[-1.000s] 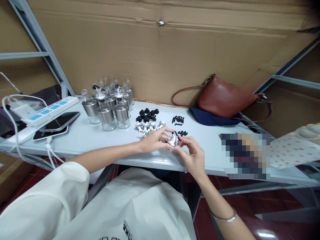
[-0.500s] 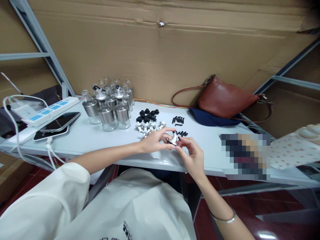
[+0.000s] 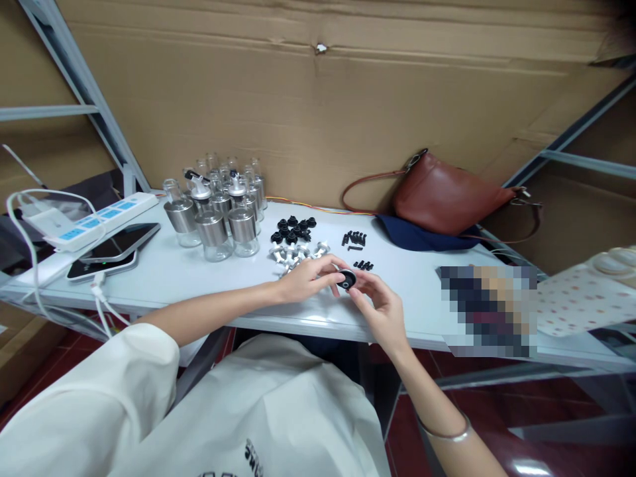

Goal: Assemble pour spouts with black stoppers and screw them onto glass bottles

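Between my two hands is a bottle pourer top [image 3: 346, 279], turned so that its round black underside faces me; its spout is hidden. My left hand [image 3: 309, 278] pinches it from the left, thumb and fingers closed at its rim. From the right, the fingertips of my right hand [image 3: 381, 306] grip the same piece. Just beyond my left hand lies a cluster of white and silver pourer spouts [image 3: 293, 252]. Behind them are several black stoppers [image 3: 292, 229]. Small black spout caps lie in two groups, one farther back [image 3: 354, 238] and one nearer [image 3: 364, 265].
Several glass bottles with steel sleeves [image 3: 214, 233] stand at the back left, two fitted with pourers. A power strip [image 3: 106, 218] and phones [image 3: 116, 244] lie left. A brown leather bag [image 3: 450, 195] rests on dark blue cloth [image 3: 422, 237] at the back right, against cardboard.
The pourer top has been tipped over: its white spout and black cap showed before, and now its black underside faces me. Both hands have shifted only slightly.
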Available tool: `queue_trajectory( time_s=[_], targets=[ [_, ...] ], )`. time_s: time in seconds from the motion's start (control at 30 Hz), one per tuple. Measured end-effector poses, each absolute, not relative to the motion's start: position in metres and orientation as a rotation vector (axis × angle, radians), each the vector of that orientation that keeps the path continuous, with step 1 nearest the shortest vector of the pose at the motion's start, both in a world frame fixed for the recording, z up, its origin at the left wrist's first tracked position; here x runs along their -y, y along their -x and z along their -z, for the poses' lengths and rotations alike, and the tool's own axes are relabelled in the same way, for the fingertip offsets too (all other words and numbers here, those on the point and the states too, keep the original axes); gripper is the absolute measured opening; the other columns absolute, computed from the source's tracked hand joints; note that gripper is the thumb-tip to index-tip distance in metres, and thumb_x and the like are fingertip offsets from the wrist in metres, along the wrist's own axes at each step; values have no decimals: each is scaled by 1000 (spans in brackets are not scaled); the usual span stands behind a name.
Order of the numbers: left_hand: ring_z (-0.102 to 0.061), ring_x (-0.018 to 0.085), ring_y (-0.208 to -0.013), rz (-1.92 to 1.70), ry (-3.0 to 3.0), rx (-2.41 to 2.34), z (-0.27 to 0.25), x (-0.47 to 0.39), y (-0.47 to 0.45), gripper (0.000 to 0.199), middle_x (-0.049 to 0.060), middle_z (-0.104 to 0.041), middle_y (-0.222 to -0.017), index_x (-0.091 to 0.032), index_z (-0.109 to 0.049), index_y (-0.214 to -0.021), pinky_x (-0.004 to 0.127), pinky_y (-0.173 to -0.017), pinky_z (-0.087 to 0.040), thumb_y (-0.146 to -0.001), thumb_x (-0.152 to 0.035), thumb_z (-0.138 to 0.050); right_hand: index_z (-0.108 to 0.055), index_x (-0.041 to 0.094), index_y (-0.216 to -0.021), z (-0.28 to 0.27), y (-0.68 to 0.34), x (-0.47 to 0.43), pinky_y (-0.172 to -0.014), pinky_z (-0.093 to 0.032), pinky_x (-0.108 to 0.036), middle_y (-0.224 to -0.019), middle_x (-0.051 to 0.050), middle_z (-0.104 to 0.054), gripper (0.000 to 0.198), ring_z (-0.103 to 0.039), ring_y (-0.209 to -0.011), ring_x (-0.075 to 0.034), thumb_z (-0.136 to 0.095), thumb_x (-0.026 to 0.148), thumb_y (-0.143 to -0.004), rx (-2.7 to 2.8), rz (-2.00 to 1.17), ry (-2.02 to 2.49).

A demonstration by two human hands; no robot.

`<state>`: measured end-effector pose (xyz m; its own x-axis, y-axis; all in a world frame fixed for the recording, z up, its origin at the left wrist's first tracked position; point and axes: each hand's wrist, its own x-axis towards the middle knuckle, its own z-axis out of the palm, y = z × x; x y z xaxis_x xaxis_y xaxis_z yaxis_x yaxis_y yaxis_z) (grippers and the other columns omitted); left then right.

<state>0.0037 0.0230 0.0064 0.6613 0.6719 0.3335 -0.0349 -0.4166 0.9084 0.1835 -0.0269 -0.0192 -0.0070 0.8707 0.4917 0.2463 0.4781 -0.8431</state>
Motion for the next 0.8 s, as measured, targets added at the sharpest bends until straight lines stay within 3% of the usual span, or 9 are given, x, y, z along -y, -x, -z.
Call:
queue_trajectory(
  time_s=[0.13, 0.43, 0.67, 0.8],
  targets=[
    [-65, 12, -66, -855, -1858, -552, -8, -23, -3, 22, 0, -65, -83, -19, -52, -103, 27, -70, -49, -89, -35, -52, -63, 23, -103, 20, -184, 27, -72, -51, -33, -82, -2, -65, 22, -61, -75, -18, -62, 32, -83, 1584, -668, 1007],
    [-56, 10, -52, -844, -2024, -684, -12, -19, 0, 28, -5, -57, -61, -18, -46, -79, 22, -55, -42, -85, -43, -58, -62, 24, -108, 19, -184, 29, -75, -51, -34, -88, -3, -66, 29, -61, -73, -17, -63, 35, -82, 1669, -729, 1051],
    [-63, 14, -71, -943, -2746, -663, -26, -24, 8, 18, 2, -68, -77, -17, -56, -94, 29, -76, -45, -92, -33, -51, -55, 25, -99, 22, -184, 28, -75, -51, -32, -94, -3, -63, 22, -61, -79, -17, -64, 35, -82, 1596, -789, 962],
    [-64, 16, -82, -1333, -2833, -828, -47, -34, 36, 14, 6, -69, -89, -16, -56, -98, 31, -79, -46, -93, -23, -46, -47, 26, -95, 25, -182, 28, -77, -51, -33, -90, -2, -61, 24, -64, -83, -18, -65, 33, -82, 1494, -810, 920]
  ],
)
